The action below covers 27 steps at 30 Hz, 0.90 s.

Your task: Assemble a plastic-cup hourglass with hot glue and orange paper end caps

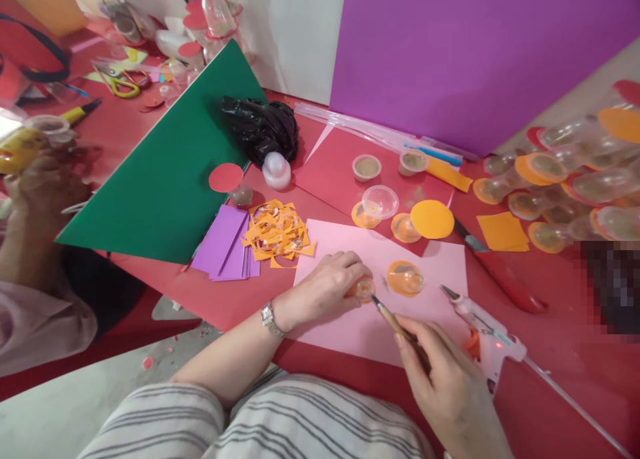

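My left hand (327, 282) is closed around a small clear plastic piece with orange on it (364, 288), holding it on the pink sheet (330, 329). In my right hand (443, 362) is a slim wooden-handled tool (393, 321), held like a pen. Its dark narrow tip is at or very near the piece's right edge; I cannot tell if they touch. To the right, another clear plastic piece on an orange disc (406, 279) rests on the sheet. A pink glue gun (487, 335) with a lit red light lies beside my right hand.
Orange paper scraps (277, 229) and purple cards (224, 245) lie left of the sheet. Behind are small cups of brown material (367, 168) and a black plastic bag (263, 129). A red-handled knife (510, 279) and stacked plastic pieces (560, 199) stand right. A green board (170, 159) separates another person's hands (43, 185).
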### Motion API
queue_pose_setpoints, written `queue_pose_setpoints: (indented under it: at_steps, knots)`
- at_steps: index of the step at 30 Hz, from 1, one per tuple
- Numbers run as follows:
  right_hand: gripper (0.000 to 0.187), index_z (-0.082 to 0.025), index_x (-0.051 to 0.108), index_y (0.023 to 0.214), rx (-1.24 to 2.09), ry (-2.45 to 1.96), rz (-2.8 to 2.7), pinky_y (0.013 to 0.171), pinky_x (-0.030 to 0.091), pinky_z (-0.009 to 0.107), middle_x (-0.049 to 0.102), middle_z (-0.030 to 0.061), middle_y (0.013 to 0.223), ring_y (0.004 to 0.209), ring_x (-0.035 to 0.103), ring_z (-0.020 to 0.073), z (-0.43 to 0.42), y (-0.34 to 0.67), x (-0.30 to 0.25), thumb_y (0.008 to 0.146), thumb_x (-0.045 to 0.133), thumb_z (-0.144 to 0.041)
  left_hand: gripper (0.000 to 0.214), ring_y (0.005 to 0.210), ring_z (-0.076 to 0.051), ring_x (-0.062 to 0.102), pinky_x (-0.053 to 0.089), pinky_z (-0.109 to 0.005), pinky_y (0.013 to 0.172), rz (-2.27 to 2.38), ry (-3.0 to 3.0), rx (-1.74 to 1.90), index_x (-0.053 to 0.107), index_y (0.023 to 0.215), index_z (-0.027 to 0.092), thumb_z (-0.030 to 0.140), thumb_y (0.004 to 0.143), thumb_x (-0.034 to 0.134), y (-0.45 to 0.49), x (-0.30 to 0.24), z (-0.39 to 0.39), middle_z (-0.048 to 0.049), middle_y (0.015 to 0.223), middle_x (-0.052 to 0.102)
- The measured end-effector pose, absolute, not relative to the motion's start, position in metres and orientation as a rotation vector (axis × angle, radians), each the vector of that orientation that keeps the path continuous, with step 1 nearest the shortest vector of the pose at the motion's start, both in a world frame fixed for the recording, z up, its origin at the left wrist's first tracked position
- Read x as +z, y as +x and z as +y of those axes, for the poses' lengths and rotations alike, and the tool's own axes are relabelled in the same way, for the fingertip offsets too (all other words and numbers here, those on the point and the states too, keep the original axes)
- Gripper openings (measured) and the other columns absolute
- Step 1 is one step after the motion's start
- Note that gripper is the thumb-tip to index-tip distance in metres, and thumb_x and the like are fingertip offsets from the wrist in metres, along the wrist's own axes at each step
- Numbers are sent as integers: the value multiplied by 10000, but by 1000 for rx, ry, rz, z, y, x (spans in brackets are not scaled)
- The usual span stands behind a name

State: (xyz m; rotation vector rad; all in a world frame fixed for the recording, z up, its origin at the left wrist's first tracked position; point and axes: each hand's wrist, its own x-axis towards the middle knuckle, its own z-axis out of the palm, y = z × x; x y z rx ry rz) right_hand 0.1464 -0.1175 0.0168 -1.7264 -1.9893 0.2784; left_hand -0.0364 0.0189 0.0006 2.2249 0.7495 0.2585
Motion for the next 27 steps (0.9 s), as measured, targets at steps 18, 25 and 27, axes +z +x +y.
queue_pose_setpoints:
  at_steps: [18,25,27]
  knots:
    - [252,-208,648,1110,200,-1873,-1899,579,497,224,732,45,914,749,709,142,-119,134,24,1010,433,-294,254,978,-214,572,467,-330,882,757,2233,253,595,1094,162,228,863,677,-38,0,18,-91,1096,602]
    - [266,-210,652,1099,230,-1858,-1901,610,528,230,732,50,890,767,720,154,-119,135,24,1012,415,-295,263,991,-218,572,467,-344,899,764,2227,256,595,1104,171,227,859,673,-37,-2,18,-89,1096,601]
    - [269,-206,651,1097,238,-1837,-1903,606,531,231,729,55,878,759,718,156,-117,135,23,1014,410,-291,263,985,-218,573,470,-344,894,760,2227,251,598,1100,168,234,858,676,-37,-3,18,-89,1094,601]
